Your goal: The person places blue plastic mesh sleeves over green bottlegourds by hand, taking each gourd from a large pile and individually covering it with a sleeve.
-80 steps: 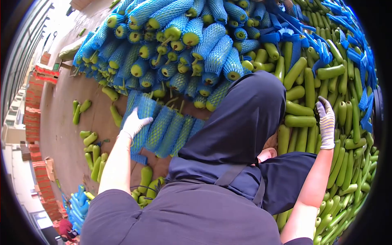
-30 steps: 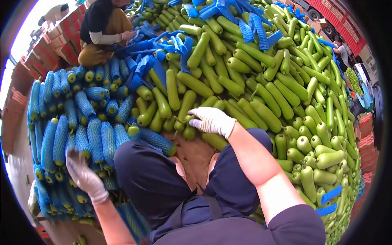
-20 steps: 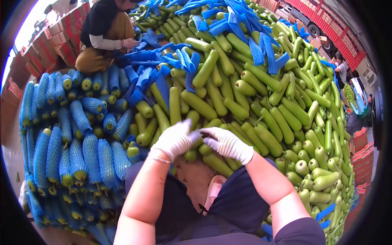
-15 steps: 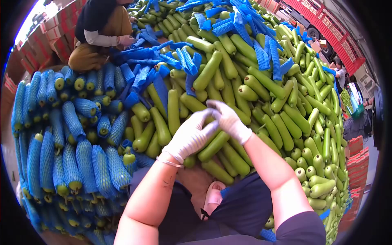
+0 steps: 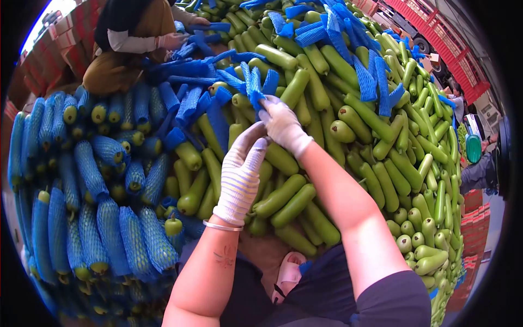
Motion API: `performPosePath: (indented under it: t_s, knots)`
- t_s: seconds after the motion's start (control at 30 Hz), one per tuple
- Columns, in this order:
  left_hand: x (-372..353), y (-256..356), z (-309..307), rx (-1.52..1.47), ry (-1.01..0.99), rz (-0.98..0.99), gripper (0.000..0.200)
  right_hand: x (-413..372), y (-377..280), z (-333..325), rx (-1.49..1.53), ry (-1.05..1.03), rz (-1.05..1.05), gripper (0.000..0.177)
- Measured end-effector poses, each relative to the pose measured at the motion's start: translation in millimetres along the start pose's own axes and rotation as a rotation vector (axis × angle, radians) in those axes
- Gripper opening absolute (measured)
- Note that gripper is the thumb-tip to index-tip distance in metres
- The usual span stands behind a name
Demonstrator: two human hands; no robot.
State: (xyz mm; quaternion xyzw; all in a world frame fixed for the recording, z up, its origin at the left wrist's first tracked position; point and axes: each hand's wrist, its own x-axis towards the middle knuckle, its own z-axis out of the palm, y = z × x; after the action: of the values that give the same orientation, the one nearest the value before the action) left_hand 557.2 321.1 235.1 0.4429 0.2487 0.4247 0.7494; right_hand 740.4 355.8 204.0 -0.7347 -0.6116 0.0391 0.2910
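My right hand (image 5: 284, 125), in a pale glove, pinches the lower end of a blue foam net sleeve (image 5: 254, 87) above the pile of long green gourds (image 5: 280, 158). Just below and to the left is my left hand (image 5: 242, 177), in a striped glove, its thumb and fingers slightly apart with nothing visible between them. Bare gourds lie under both hands, several pointing toward me. More loose blue net sleeves (image 5: 190, 103) are heaped on the gourds ahead and to the left.
Gourds in blue nets (image 5: 111, 234) are stacked at the left. Another person (image 5: 128, 41) crouches at the upper left, hands among blue sleeves. Cartons (image 5: 71, 46) stand behind them. A red-sided truck (image 5: 447, 49) is at the upper right. My shoe (image 5: 290, 272) shows below.
My hands have come apart. The right one has moved up and left and taken hold of a blue net sleeve; the left has turned more upright. The other person's hand has moved onto a sleeve.
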Motion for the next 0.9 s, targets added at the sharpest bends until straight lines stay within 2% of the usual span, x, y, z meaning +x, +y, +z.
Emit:
performPosePath:
  t_s: [0.07, 0.13, 0.2, 0.23, 0.27, 0.33, 0.4, 0.47, 0.53, 0.6, 0.63, 0.67, 0.73, 0.8, 0.9]
  knots:
    - [-3.9, 1.8, 6.8, -0.045, -0.108, 0.096, 0.036, -37.4, -30.2, -24.0, -0.144, 0.101, -0.284, 0.034]
    - [-9.9, 2.5, 10.4, -0.023, -0.109, 0.097, 0.031, -67.5, -50.9, -46.0, -0.109, 0.06, -0.23, 0.034]
    - [-15.7, 1.8, 12.9, 0.248, -0.108, 0.156, 0.028, -95.8, -58.3, -65.7, -0.127, 0.16, -0.261, 0.037]
    - [-12.5, -16.1, 7.9, 0.469, -0.109, 0.327, 0.026, -106.5, -64.7, -77.9, -0.138, 0.203, -0.262, 0.033]
    - [-16.3, -18.9, 9.7, 0.461, -0.123, 0.325, 0.026, -117.7, -73.4, -91.7, -0.149, 0.245, -0.26, 0.03]
    - [-26.3, -20.1, 14.9, 0.638, -0.122, 0.264, 0.025, -140.1, -83.8, -108.9, -0.146, 0.212, -0.265, 0.027]
    - [-34.0, -15.7, 17.8, 0.395, -0.177, 0.01, 0.026, -164.9, -96.2, -117.6, -0.12, 0.113, -0.261, 0.024]
    - [-31.0, -26.0, 16.0, 0.255, -0.228, 0.002, 0.028, -189.6, -104.9, -121.8, -0.156, 0.082, -0.246, 0.022]
    - [-44.2, -21.9, 19.2, 0.269, -0.239, 0.038, 0.027, -206.7, -102.2, -120.9, -0.149, 0.068, -0.23, 0.025]
    - [-56.7, -16.6, 24.2, 0.155, -0.277, -0.06, 0.026, -215.3, -98.7, -123.0, -0.114, 0.1, -0.232, 0.023]
    - [-60.1, -23.5, 20.1, 0.257, -0.323, -0.051, 0.022, -219.6, -96.9, -121.8, -0.073, 0.124, -0.241, 0.021]
    - [-61.1, -33.4, 20.8, 0.625, -0.354, 0.339, 0.021, -223.1, -93.5, -118.3, -0.067, 0.126, -0.234, 0.021]
    - [-75.6, -28.4, 26.0, 0.991, -0.458, 0.602, 0.021, -225.7, -80.4, -107.2, 0.963, 0.163, 0.457, 0.015]
    - [-88.9, -19.6, 39.7, 1.192, -0.495, 0.454, 0.022, -224.2, -48.0, -89.7, 1.139, 0.3, 0.504, 0.013]
    - [-84.5, -39.0, 34.7, 1.164, -0.458, 0.487, 0.015, -220.7, -39.1, -85.6, 1.218, 0.228, 0.602, 0.019]
